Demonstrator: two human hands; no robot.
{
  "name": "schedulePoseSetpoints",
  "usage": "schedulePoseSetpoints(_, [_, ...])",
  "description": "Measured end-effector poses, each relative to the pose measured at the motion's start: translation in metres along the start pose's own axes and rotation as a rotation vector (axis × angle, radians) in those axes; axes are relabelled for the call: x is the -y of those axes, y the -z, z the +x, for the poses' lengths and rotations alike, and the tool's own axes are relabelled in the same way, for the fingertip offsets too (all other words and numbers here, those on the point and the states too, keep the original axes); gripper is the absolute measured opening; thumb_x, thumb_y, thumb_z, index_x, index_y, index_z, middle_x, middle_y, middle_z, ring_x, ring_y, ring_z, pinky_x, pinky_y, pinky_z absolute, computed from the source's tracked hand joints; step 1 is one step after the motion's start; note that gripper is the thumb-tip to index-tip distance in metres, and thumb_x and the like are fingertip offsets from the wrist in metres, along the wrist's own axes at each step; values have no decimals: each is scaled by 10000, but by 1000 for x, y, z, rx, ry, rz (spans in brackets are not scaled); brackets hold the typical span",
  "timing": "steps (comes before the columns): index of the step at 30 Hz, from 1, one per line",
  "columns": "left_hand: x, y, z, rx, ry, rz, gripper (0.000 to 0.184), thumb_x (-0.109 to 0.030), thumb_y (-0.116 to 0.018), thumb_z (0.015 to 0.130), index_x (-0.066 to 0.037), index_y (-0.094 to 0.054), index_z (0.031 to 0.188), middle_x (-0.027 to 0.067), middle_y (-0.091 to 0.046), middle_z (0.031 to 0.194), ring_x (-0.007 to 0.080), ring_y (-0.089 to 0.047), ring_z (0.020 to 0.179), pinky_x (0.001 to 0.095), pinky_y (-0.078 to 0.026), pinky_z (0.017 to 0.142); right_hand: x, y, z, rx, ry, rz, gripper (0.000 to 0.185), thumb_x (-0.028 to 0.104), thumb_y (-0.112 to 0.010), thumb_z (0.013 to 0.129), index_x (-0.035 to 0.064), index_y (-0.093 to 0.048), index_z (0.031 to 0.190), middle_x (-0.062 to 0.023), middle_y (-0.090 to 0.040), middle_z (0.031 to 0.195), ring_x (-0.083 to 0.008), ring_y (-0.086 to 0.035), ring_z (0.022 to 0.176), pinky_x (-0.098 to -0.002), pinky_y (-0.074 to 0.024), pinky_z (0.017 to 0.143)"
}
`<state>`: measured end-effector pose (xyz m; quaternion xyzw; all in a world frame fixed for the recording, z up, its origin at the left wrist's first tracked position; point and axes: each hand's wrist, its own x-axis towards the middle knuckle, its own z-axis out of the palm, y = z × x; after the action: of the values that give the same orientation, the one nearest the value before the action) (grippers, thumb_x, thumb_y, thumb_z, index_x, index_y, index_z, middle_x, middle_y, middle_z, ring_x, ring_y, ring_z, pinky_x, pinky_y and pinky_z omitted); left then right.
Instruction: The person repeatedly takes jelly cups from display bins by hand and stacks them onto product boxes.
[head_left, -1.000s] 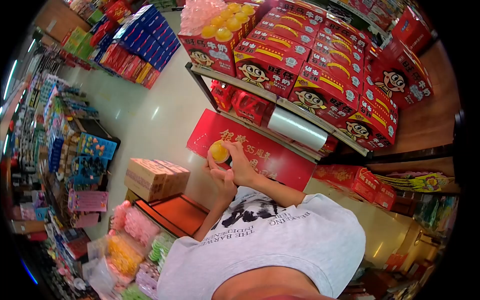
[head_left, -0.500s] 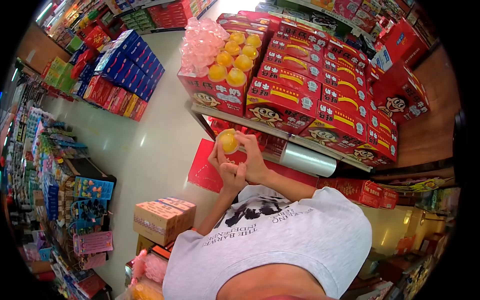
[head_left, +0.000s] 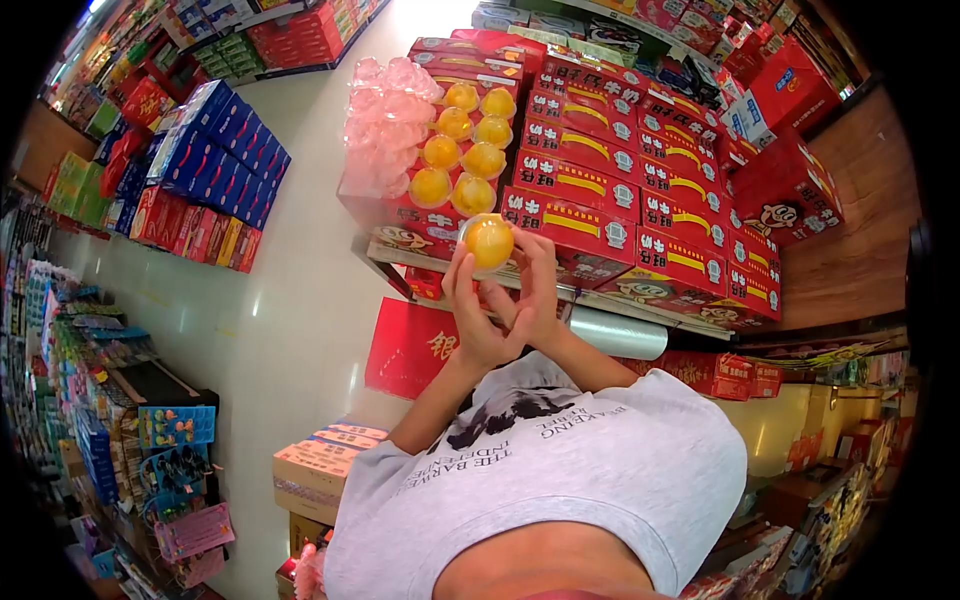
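Observation:
Both of my hands hold a round yellow ball in a clear plastic shell (head_left: 489,243), raised in front of the red milk boxes. The fingertips of my left hand (head_left: 474,315) press its left side, and those of my right hand (head_left: 535,285) its right side. My palms face each other below it and the wrists are close together. Just beyond, several similar yellow balls in clear shells (head_left: 484,160) stand in two rows on a red box (head_left: 425,222). To their left lies a heap of empty-looking pinkish clear shells (head_left: 385,125).
Stacked red milk boxes (head_left: 580,215) fill the shelf ahead and to the right. A silvery roll (head_left: 620,332) sits under the shelf edge. Blue boxes (head_left: 225,150) stand at the left, cardboard boxes (head_left: 315,475) at the lower left, and a red box (head_left: 405,345) below the shelf.
My hands have lifted the yellow ball in its shell up and slightly right, nearer the shelf. More of its yellow top shows now, and the view has shifted slightly.

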<state>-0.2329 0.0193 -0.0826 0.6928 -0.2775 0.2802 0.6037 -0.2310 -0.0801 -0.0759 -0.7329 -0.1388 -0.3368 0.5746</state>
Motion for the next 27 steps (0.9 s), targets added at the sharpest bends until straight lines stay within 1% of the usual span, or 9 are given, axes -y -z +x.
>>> schedulePoseSetpoints(6, [18,-4,77,120,-179,17,675,-212,-641,900,72,-334,1430,298,-379,1462,423,-409,1352,480,-355,1114,-26,12,61,-101,-37,127,569,-15,-629,899,-31,-434,1433,-145,-439,1304,-239,-534,1202,-352,-495,986])
schedulePoseSetpoints(8, [28,-10,104,150,-230,99,565,-33,-599,866,64,-389,1381,307,-448,1407,444,-475,1297,479,-395,1091,-38,19,87,-101,-84,159,537,-14,-630,907,-34,-456,1415,-145,-457,1288,-233,-550,1181,-343,-497,985])
schedulePoseSetpoints(11, [53,-19,138,153,-242,146,539,-10,-601,858,37,-420,1364,273,-492,1381,420,-506,1263,478,-415,1060,-52,26,124,-150,-108,223,438,13,-650,921,-44,-532,1339,-132,-528,1212,-197,-602,1092,-309,-510,942])
schedulePoseSetpoints(13, [65,-29,161,154,-254,186,516,-26,-613,866,18,-444,1351,230,-536,1344,398,-529,1222,474,-417,1041,-72,33,145,-96,-260,261,390,16,-656,923,-45,-559,1296,-119,-582,1136,-168,-630,1012,-294,-519,887])
schedulePoseSetpoints(14, [72,-33,171,168,-200,265,509,-43,-627,867,14,-456,1343,222,-540,1335,394,-530,1215,471,-409,1047,-81,29,156,-181,-328,291,305,66,-659,927,-49,-618,1206,-98,-655,973,-133,-651,887,-270,-525,805])
schedulePoseSetpoints(18, [107,-51,199,226,93,306,509,-96,-688,857,7,-505,1321,195,-573,1278,345,-547,1178,431,-421,1034,-113,35,204,-127,-459,78,260,139,-641,900,-62,-683,1059,-87,-700,790,-125,-669,690,-246,-541,671])
schedulePoseSetpoints(19, [114,-55,205,234,212,295,505,-92,-706,849,5,-528,1311,184,-592,1248,317,-577,1133,403,-450,1001,-124,34,211,-133,-465,83,260,139,-641,900,-62,-683,1059,-87,-700,790,-125,-669,690,-246,-541,671])
schedulePoseSetpoints(23, [140,-64,221,322,158,436,509,-113,-721,838,16,-545,1298,189,-596,1247,318,-583,1129,402,-455,999,-165,27,223,-9,-564,194,269,86,-635,865,-65,-679,1084,-111,-719,834,-147,-700,649,-277,-563,605])
schedulePoseSetpoints(27, [150,-64,228,449,280,489,573,-203,-726,843,37,-516,1319,229,-543,1338,373,-489,1275,454,-371,1092,-163,29,226,46,-736,139,309,92,-684,866,-86,-674,1118,-107,-724,901,-130,-688,714,-255,-568,658])
